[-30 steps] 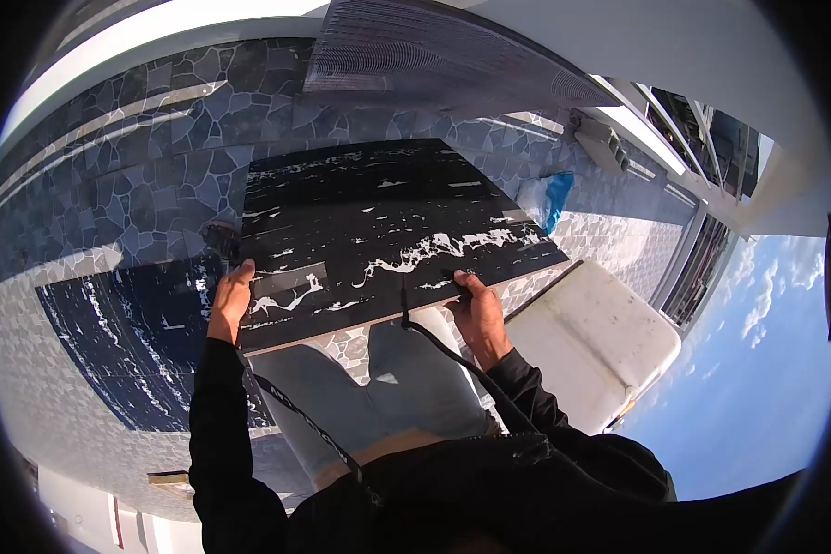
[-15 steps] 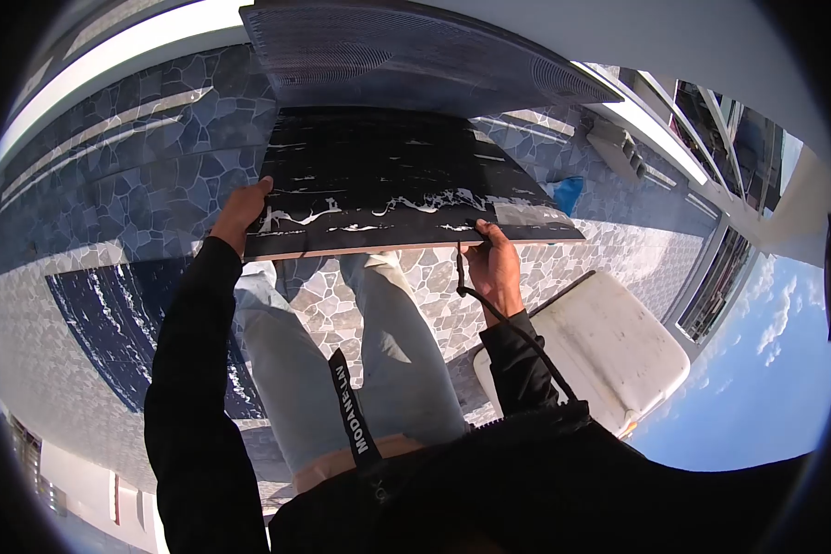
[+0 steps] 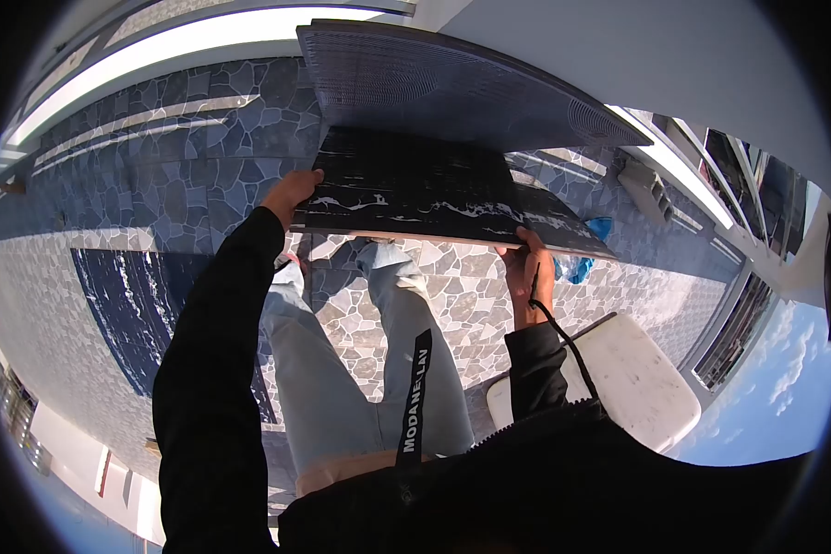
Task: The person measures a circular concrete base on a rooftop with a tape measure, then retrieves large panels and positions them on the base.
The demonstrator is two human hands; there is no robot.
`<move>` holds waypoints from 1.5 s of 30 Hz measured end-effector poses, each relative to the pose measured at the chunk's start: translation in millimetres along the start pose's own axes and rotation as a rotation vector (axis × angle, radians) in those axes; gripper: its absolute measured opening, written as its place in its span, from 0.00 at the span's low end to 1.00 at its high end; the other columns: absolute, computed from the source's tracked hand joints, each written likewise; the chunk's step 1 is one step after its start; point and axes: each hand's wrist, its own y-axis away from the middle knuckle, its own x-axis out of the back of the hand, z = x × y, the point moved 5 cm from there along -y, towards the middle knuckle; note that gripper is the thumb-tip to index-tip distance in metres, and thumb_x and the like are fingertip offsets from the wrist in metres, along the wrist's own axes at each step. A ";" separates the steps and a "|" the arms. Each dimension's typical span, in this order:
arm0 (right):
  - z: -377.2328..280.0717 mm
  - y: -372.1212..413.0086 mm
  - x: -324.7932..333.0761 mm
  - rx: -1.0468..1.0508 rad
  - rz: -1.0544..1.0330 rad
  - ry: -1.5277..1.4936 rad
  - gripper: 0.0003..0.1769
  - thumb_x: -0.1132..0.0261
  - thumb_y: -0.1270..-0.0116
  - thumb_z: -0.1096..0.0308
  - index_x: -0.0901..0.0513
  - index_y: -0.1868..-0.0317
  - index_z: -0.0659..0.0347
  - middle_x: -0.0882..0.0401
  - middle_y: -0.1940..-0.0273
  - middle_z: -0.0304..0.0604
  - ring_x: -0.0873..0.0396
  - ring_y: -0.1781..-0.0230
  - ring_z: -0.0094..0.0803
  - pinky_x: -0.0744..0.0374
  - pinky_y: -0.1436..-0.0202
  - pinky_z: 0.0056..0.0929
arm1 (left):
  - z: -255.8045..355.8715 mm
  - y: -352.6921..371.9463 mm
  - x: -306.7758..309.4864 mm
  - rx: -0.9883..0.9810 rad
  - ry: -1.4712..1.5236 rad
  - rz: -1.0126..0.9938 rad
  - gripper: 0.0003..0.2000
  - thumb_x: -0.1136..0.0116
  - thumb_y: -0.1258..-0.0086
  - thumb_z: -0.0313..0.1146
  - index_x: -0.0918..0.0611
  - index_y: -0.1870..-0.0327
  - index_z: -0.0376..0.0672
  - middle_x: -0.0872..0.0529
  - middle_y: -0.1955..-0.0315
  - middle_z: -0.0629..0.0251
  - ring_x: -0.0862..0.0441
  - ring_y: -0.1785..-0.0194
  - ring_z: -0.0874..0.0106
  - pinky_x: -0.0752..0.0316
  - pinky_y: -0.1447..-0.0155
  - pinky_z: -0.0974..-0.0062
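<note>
A black tile (image 3: 415, 185) with white marble-like veins and a reddish edge is held out in front of my legs. My left hand (image 3: 294, 192) grips its left end, with the thumb on top. On the right, my right hand (image 3: 532, 270) clasps the near edge, thumb over the face and fingers beneath. Beyond the tile's far edge, a large grey panel (image 3: 462, 97) with fine curved ridges stands tilted upright. Whether the tile and panel touch cannot be made out.
Another dark veined tile (image 3: 134, 300) lies on the stone-patterned floor (image 3: 240, 175) at left. At right are a white padded seat (image 3: 619, 379), a blue plastic bag (image 3: 577, 268) and a grey hollow block (image 3: 644, 189). A white wall (image 3: 656, 65) rises behind the panel.
In the view, the tile, both hands and the ridged panel sit farther right and a little lower. The tile's face looks narrower and more tilted. Both hands keep their grip.
</note>
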 end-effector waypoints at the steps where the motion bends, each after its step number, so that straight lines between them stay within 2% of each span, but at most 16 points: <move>1: -3.3 -0.4 -5.0 0.012 0.001 -0.014 0.10 0.44 0.36 0.72 0.23 0.61 0.72 0.20 0.67 0.49 0.19 0.65 0.34 0.17 0.60 0.30 | 0.4 -6.5 3.7 -0.026 -0.057 0.007 0.21 0.47 0.34 0.46 0.19 0.58 0.32 0.17 0.63 0.55 0.19 0.59 0.70 0.27 0.56 0.73; 3: -18.1 -5.0 -21.2 0.027 -0.094 0.022 0.11 0.47 0.34 0.70 0.23 0.60 0.71 0.18 0.64 0.49 0.18 0.65 0.36 0.17 0.60 0.32 | -2.5 -15.8 4.8 -0.260 0.648 -0.290 0.17 0.45 0.34 0.42 0.22 0.53 0.36 0.19 0.63 0.58 0.19 0.58 0.68 0.25 0.56 0.74; 8: -71.0 -33.9 -68.9 0.118 -0.171 0.023 0.13 0.43 0.34 0.65 0.25 0.58 0.69 0.20 0.67 0.48 0.17 0.70 0.37 0.15 0.63 0.40 | 55.0 -30.0 -3.5 -0.122 0.973 -0.656 0.19 0.48 0.34 0.46 0.26 0.52 0.40 0.23 0.54 0.59 0.22 0.51 0.61 0.27 0.48 0.63; 10: -88.2 -46.4 -85.4 0.151 -0.198 0.032 0.20 0.42 0.34 0.58 0.26 0.57 0.71 0.22 0.67 0.50 0.17 0.70 0.39 0.14 0.66 0.40 | 86.3 5.1 5.2 -0.034 1.027 -0.361 0.23 0.50 0.33 0.47 0.31 0.43 0.43 0.33 0.41 0.57 0.27 0.45 0.60 0.29 0.48 0.60; 11: -95.7 -54.4 -92.8 0.181 -0.187 0.021 0.20 0.42 0.34 0.58 0.26 0.57 0.71 0.22 0.67 0.50 0.17 0.70 0.39 0.14 0.66 0.40 | 99.2 22.6 1.6 -0.052 1.013 -0.389 0.23 0.50 0.33 0.47 0.31 0.43 0.43 0.33 0.41 0.57 0.27 0.45 0.60 0.29 0.48 0.60; 13: -103.7 -70.8 -104.1 0.138 -0.163 0.066 0.28 0.41 0.34 0.52 0.30 0.51 0.74 0.24 0.63 0.54 0.18 0.70 0.41 0.14 0.68 0.41 | 120.1 52.2 27.5 -0.382 0.836 0.229 0.29 0.53 0.32 0.48 0.40 0.33 0.46 0.44 0.34 0.54 0.30 0.42 0.58 0.32 0.45 0.57; 14: -109.1 -75.8 -108.7 0.154 -0.159 0.060 0.28 0.41 0.34 0.52 0.30 0.51 0.74 0.24 0.63 0.54 0.18 0.70 0.41 0.14 0.68 0.41 | 133.7 58.6 26.4 -0.396 0.835 0.216 0.29 0.53 0.32 0.48 0.40 0.33 0.46 0.44 0.34 0.54 0.30 0.42 0.58 0.32 0.45 0.57; 16: -113.0 -81.2 -116.9 0.133 -0.197 0.054 0.35 0.43 0.34 0.47 0.35 0.44 0.74 0.28 0.57 0.57 0.18 0.71 0.43 0.14 0.70 0.43 | 161.1 78.4 34.6 -0.749 0.670 0.350 0.30 0.54 0.31 0.47 0.42 0.30 0.48 0.40 0.35 0.52 0.31 0.40 0.57 0.35 0.42 0.62; 22: -116.6 -78.6 -125.1 0.104 -0.261 0.043 0.43 0.45 0.36 0.40 0.42 0.37 0.70 0.35 0.50 0.59 0.19 0.63 0.47 0.15 0.63 0.47 | 174.2 58.3 24.3 -0.883 0.579 0.511 0.29 0.56 0.29 0.43 0.43 0.30 0.41 0.34 0.37 0.47 0.35 0.36 0.58 0.40 0.37 0.71; 28: -122.3 -68.7 -91.7 0.040 -0.184 0.126 0.44 0.42 0.36 0.41 0.44 0.37 0.72 0.32 0.56 0.55 0.23 0.52 0.50 0.19 0.54 0.53 | 171.9 49.8 27.7 -1.008 0.400 0.620 0.32 0.58 0.27 0.49 0.47 0.28 0.41 0.33 0.38 0.46 0.32 0.37 0.57 0.41 0.35 0.71; 30: -135.4 -80.4 -63.9 0.170 -0.176 0.239 0.43 0.38 0.38 0.46 0.43 0.37 0.73 0.33 0.53 0.57 0.24 0.51 0.50 0.19 0.56 0.53 | 173.1 52.2 26.9 -0.993 0.393 0.634 0.33 0.58 0.27 0.50 0.48 0.28 0.41 0.34 0.37 0.45 0.33 0.36 0.57 0.42 0.35 0.71; 32: -167.3 -80.2 -44.3 0.454 0.146 0.653 0.42 0.31 0.42 0.55 0.41 0.37 0.72 0.34 0.47 0.60 0.27 0.48 0.51 0.23 0.48 0.52 | 179.0 54.5 28.0 -0.982 0.385 0.650 0.33 0.59 0.27 0.52 0.49 0.28 0.41 0.35 0.37 0.45 0.34 0.35 0.57 0.42 0.34 0.71; 34: -201.9 -75.2 -41.9 1.195 0.345 1.349 0.42 0.28 0.49 0.63 0.39 0.37 0.68 0.34 0.44 0.61 0.31 0.43 0.52 0.32 0.38 0.47 | 177.8 55.3 24.8 -1.023 0.479 0.572 0.32 0.59 0.27 0.52 0.47 0.29 0.42 0.36 0.36 0.45 0.35 0.34 0.56 0.42 0.34 0.70; 38: -234.7 -78.0 -68.8 1.330 0.155 1.739 0.41 0.27 0.54 0.65 0.35 0.39 0.61 0.32 0.43 0.54 0.38 0.37 0.51 0.41 0.33 0.48 | 181.8 54.2 27.7 -1.015 0.490 0.620 0.27 0.58 0.27 0.50 0.40 0.34 0.41 0.32 0.40 0.47 0.32 0.38 0.58 0.39 0.37 0.70; 40: -231.3 -94.8 -67.9 1.048 0.103 1.975 0.34 0.28 0.52 0.66 0.31 0.44 0.61 0.29 0.45 0.47 0.35 0.38 0.46 0.37 0.36 0.45 | 185.1 56.8 27.7 -0.987 0.546 0.589 0.26 0.57 0.27 0.49 0.38 0.36 0.41 0.31 0.42 0.48 0.31 0.40 0.59 0.39 0.38 0.69; 45: -227.7 -106.5 -61.3 1.236 0.121 1.803 0.25 0.31 0.48 0.66 0.27 0.49 0.60 0.26 0.50 0.46 0.31 0.43 0.43 0.35 0.40 0.43 | 187.0 47.3 29.0 -0.991 0.615 0.638 0.23 0.56 0.27 0.49 0.35 0.41 0.41 0.29 0.47 0.49 0.29 0.44 0.60 0.38 0.40 0.68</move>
